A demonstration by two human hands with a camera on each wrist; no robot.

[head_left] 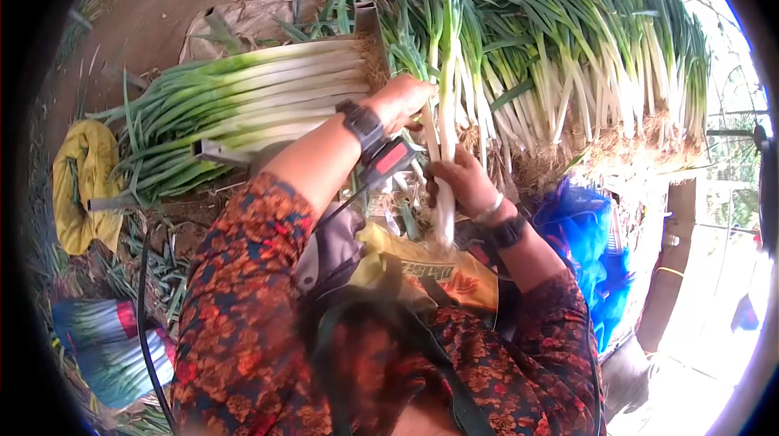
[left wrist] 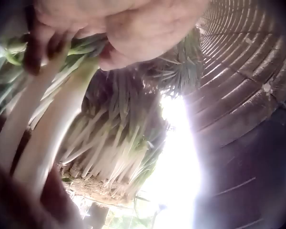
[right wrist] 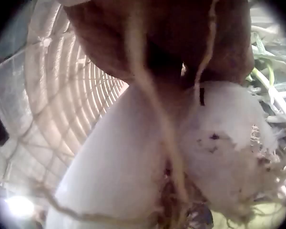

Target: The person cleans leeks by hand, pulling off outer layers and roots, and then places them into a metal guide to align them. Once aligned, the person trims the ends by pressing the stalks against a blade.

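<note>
Two leeks (head_left: 446, 119) stand nearly upright in front of the body, green tops up and white root ends down. My left hand (head_left: 403, 101) grips them high up, where white turns green; its fingers curl beside the stalks in the left wrist view. Lower down, my right hand (head_left: 464, 183) holds the white shanks just above the roots. In the right wrist view the thick white base (right wrist: 114, 162) of one leek fills the foreground, with stringy roots hanging across it. Left of my hands, a row of trimmed leeks (head_left: 300, 79) lies flat in a metal-ended rack (head_left: 367, 20).
A big heap of leeks (head_left: 568, 54) leans at the right, roots toward me. A blue plastic bag (head_left: 580, 229) lies beside my right forearm. Yellow sacking (head_left: 69, 217) and wrapped bundles (head_left: 122, 363) sit at the left. A printed yellow-orange sack (head_left: 454, 278) covers the lap.
</note>
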